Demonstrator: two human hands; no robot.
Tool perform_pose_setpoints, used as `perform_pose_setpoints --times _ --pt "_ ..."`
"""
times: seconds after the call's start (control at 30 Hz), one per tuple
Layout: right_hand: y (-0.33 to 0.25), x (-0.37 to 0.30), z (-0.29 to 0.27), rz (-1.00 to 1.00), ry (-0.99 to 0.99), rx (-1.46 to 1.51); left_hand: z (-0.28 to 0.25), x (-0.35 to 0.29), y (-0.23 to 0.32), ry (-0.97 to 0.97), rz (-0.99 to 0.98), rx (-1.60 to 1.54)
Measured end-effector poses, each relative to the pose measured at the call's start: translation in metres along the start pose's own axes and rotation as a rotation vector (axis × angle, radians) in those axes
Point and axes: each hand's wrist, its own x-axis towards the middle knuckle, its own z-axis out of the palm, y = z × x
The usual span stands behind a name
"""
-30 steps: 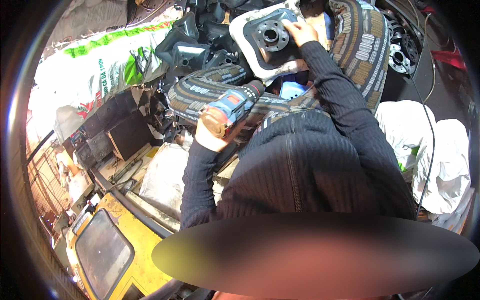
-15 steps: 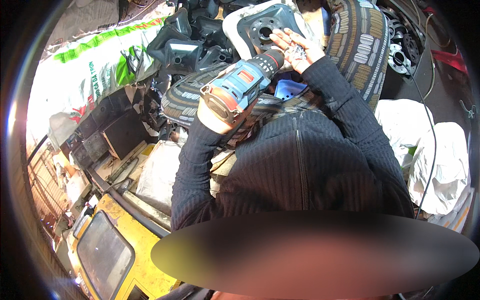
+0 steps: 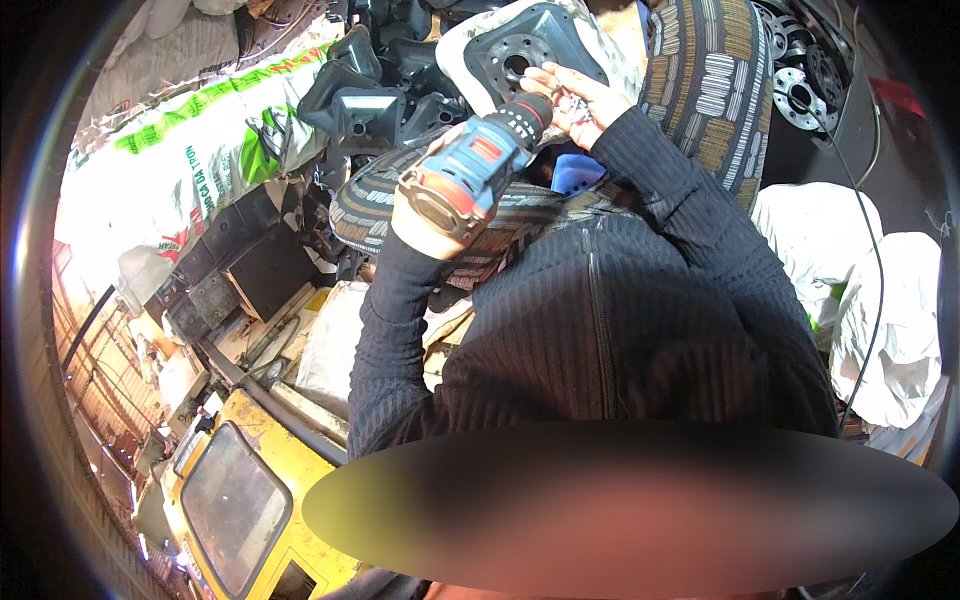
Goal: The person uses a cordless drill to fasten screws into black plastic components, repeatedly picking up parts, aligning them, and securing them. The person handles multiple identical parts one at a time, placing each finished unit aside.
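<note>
My left hand [image 3: 430, 225] is wrapped round the grip of a blue, black and red cordless drill [image 3: 478, 170], whose black chuck points up and to the right. Close by the chuck, my right hand [image 3: 590, 105] is turned palm up with its fingers stretched out. On that palm lie several small silvery pieces [image 3: 573, 106] that look like screws. Just beyond both hands sits a dark square plastic part [image 3: 545, 45] with a grey round metal flange [image 3: 520, 65] in its middle, on a pale cushion-like support. A blue piece [image 3: 577, 174] shows below my right hand.
Dark plastic parts [image 3: 370, 115] are heaped at the far left, beside a white and green sack [image 3: 150, 200]. Patterned cloth [image 3: 715, 90] covers my legs. Round metal flanges [image 3: 800, 100] fill a dark bin at right, near white bags [image 3: 885, 330]. A yellow machine [image 3: 310, 480] stands lower left.
Both hands and the drill have shifted slightly left in the view. The head view has moved a little, so the surroundings sit differently. My grip on the drill is unchanged.
</note>
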Motion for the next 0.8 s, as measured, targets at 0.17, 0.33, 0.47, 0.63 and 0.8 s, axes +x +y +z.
perform_pose_setpoints --times 0.17,0.33,0.47,0.63,0.8 --pt "0.003 -0.003 0.005 0.055 0.172 -0.186 -0.001 -0.004 0.008 0.007 -0.275 -0.458" --pt "0.014 0.008 -0.014 0.103 0.124 -0.072 -0.003 -0.005 -0.001 -0.011 -0.12 -0.256" --pt "0.018 0.013 -0.043 0.032 0.301 -0.027 0.0 0.008 -0.02 -0.1 -0.08 -0.012" --pt "0.019 0.013 -0.056 0.048 0.351 -0.397 0.0 0.023 -0.031 -0.061 -0.157 -0.047" --pt "0.035 0.03 -0.045 -0.2 0.527 -0.692 -0.003 0.041 -0.03 -0.133 -0.32 -0.113"
